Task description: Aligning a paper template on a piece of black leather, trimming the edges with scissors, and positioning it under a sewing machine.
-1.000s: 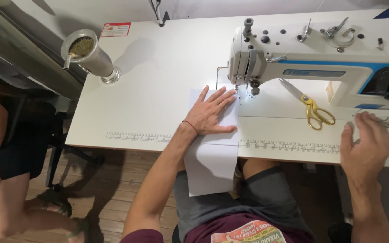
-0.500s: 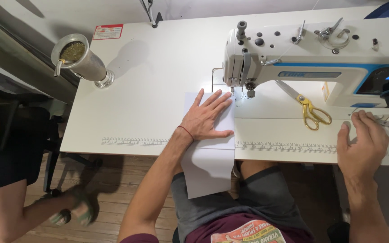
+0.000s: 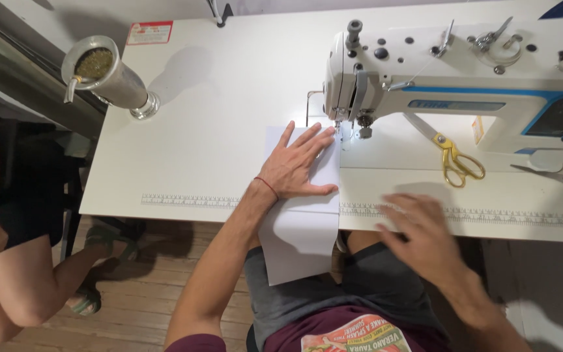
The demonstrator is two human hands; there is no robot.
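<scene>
On white fabric (image 3: 301,221), left hand (image 3: 298,166) flat, right hand (image 3: 418,231) hovering, blurred

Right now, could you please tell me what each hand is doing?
Left hand: open, flat on the white sheet.
Right hand: open, blurred, holding nothing.

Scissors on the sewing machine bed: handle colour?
Yellow handles on the metal-bladed scissors, clearest in the head view.

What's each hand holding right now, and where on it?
Nothing is gripped. The left hand lies flat, palm down, on the white fabric, pinning its upper part beside the sewing machine needle. The right hand is empty and blurred, above the table edge.
</scene>
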